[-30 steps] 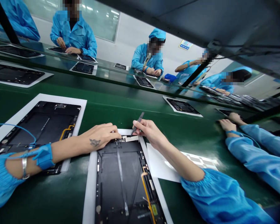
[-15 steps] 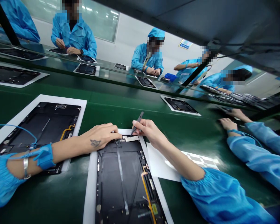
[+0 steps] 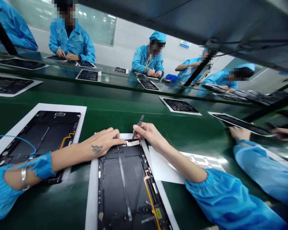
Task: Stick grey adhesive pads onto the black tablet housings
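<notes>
While the left hand [image 3: 103,142] lies open, fingers resting on the white strip [image 3: 133,143] atop the tablet housing [image 3: 121,188], the right hand [image 3: 150,134] pinches dark tweezers [image 3: 138,126], tips at that strip; the housing sits on a white sheet [image 3: 92,191] on the green workbench [image 3: 124,116].

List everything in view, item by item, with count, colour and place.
Tablet housings: roughly ten, black with yellow flex strips, on white sheets along the belt and the bench beyond.
Green conveyor belt: one, dark green, under the near housings.
Grid-printed sheet: one, white, right of the centre housing.
Tweezers: one pair, dark grey, in the right hand.
Co-workers: about six, blue smocks, across the bench and at right.
Wrist strap: one, blue, on the left wrist, with a blue cord.
Bangle: one, silver, on the left forearm.
Left hand: one, tattooed, open on the centre housing's top edge.
Right hand: one, gripping the tweezers above that edge.
</notes>
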The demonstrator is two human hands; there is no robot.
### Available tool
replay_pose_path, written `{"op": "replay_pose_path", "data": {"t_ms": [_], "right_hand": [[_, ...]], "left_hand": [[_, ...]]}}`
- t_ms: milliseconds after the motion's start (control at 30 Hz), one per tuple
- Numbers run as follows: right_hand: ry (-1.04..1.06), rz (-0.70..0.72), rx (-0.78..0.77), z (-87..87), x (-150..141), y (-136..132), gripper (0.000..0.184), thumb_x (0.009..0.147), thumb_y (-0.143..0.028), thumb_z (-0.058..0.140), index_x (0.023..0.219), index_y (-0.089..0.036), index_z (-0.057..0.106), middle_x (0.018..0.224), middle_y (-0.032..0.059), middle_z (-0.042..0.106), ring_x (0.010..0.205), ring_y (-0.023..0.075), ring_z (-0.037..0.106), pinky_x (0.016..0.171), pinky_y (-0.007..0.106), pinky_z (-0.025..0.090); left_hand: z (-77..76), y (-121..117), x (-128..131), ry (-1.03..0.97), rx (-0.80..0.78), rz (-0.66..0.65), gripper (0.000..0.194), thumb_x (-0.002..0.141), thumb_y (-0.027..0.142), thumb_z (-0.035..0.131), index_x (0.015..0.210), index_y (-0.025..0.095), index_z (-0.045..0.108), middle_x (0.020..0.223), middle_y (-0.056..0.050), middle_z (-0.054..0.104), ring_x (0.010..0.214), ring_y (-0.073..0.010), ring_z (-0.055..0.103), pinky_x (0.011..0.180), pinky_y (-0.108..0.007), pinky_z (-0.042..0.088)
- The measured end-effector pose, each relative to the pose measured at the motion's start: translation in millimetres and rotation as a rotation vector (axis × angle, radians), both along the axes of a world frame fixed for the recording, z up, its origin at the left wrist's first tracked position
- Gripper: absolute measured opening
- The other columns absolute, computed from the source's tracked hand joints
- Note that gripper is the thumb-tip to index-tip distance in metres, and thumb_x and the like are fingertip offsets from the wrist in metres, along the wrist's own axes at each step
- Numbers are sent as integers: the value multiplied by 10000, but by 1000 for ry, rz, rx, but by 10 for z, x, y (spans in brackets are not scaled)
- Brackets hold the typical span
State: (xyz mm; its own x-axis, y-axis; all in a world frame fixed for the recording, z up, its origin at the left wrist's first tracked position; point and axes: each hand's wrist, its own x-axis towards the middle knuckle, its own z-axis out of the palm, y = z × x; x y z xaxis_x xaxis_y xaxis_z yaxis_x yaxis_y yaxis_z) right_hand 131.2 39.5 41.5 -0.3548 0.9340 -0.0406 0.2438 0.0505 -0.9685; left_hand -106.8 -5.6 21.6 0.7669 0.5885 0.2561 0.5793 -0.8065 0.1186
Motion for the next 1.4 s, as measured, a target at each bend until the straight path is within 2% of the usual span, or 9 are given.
{"op": "replay_pose_path", "data": {"t_ms": [100,267,433,800,967,1100,1200,1300,1400], "right_hand": [[-53,-3,158,-34,28,-31,459,777,-628,664,660,-201,543,568,-20,537,557,152,557,571,278,436],[-32,-116,325,-13,53,-215,385,846,-576,611,750,-203,612,738,34,641,701,209,636,648,300,480],[-102,-26,423,-37,-2,-367,352,899,-526,577,758,-214,660,809,55,691,739,216,627,655,302,467],[-137,83,593,-80,21,-352,312,925,-479,582,789,-227,708,838,72,717,786,222,667,738,333,510],[-153,46,597,-104,13,-351,283,934,-442,578,818,-223,714,862,73,720,791,217,671,722,323,516],[-131,89,590,-73,1,-351,286,923,-444,585,807,-220,719,857,73,721,809,219,671,744,323,517],[-116,109,516,-26,51,-357,310,902,-473,603,782,-209,711,823,66,710,779,216,665,719,315,514],[-47,-44,369,-20,165,-346,365,868,-535,633,752,-193,679,761,45,674,742,205,649,690,303,515],[86,-227,200,-69,284,-314,422,786,-597,705,752,-180,653,714,20,644,693,183,643,707,307,537]], "left_hand": [[25,-21,-10,52,-5,33,612,833,-58,414,1314,298,541,1067,-42,530,861,-183,488,656,-259,392],[47,-45,-19,86,-2,43,553,897,-14,428,1330,310,541,1053,-39,553,873,-192,521,698,-276,428],[19,-39,-27,43,64,39,508,901,-2,435,1302,281,568,1066,-40,581,880,-180,534,726,-269,459],[12,-25,-39,97,53,36,506,897,2,424,1307,268,558,1049,-49,575,870,-183,525,717,-273,463],[24,-23,-41,99,60,32,540,871,-20,438,1314,267,546,1073,-49,577,859,-182,532,732,-286,466],[48,-12,-19,79,40,1,470,916,7,418,1281,263,566,1101,-47,600,896,-179,546,753,-277,462],[75,-24,12,55,24,-44,400,927,4,411,1225,204,588,1136,-57,629,945,-190,560,794,-290,469],[73,-51,34,52,64,-42,384,928,-1,406,1228,163,581,1161,-79,642,974,-210,562,819,-312,469],[42,-65,42,87,108,-35,501,908,-13,413,1351,199,510,1202,-80,625,959,-210,551,809,-314,454]]}}
